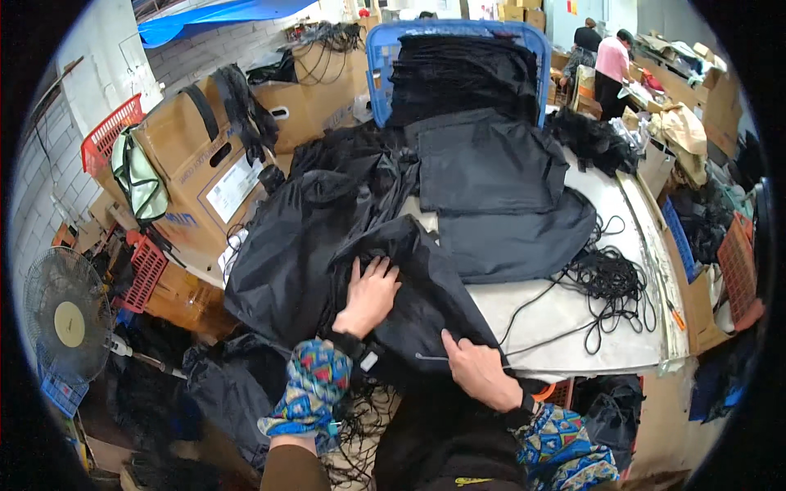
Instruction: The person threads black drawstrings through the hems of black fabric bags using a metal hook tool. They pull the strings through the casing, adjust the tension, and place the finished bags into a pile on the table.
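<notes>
My left hand (370, 296) lies on a black fabric piece (430, 282), fingers stretched out over the cloth. To its right, my right hand (483, 372) is closed around a thin metal rod (431, 357) whose small looped tip points left over the same cloth. The right index finger extends forward; the rest of the grip is partly hidden. Loose black cloth (286, 245) is heaped left of my left hand. Beyond my hands, flat black fabric pieces (491, 164) lie overlapped on the white table (524, 315). A tangle of black cord (610, 286) sits to the right.
A blue crate (376, 74) full of stacked black fabric stands at the back. Cardboard boxes (184, 155) and a fan (70, 323) are on the left. An orange handle (544, 393) shows near my right wrist. Two people (614, 61) stand at the far right.
</notes>
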Demonstrator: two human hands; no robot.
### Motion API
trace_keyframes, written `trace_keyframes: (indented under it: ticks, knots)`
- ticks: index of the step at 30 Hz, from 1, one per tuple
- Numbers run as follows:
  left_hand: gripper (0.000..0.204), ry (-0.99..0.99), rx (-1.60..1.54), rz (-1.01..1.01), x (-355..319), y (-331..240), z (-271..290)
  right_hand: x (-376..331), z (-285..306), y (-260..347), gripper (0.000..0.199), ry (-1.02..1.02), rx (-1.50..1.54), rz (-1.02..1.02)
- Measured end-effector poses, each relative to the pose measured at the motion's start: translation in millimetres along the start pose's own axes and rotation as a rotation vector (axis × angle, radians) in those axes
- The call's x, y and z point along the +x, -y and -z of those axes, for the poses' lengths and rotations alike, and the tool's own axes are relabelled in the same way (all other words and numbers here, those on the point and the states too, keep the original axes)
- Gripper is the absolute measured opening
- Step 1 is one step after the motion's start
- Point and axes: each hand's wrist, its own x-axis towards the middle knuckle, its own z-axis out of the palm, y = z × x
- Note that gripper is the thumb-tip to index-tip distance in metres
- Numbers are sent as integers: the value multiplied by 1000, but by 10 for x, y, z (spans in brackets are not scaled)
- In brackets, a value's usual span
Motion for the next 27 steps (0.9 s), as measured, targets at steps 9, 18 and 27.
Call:
trace_keyframes:
  ticks: [9,18,27]
  knots:
    - [44,-409,-491,959,-889,-103,79,-37,-17,-24,49,-63,41,9]
    - [12,-677,332,348,-429,1078,1766,-536,611,-280,35,-75,667,-46]
    - [60,178,96,482,447,1277,111,-651,673,-324,35,-66,544,-110]
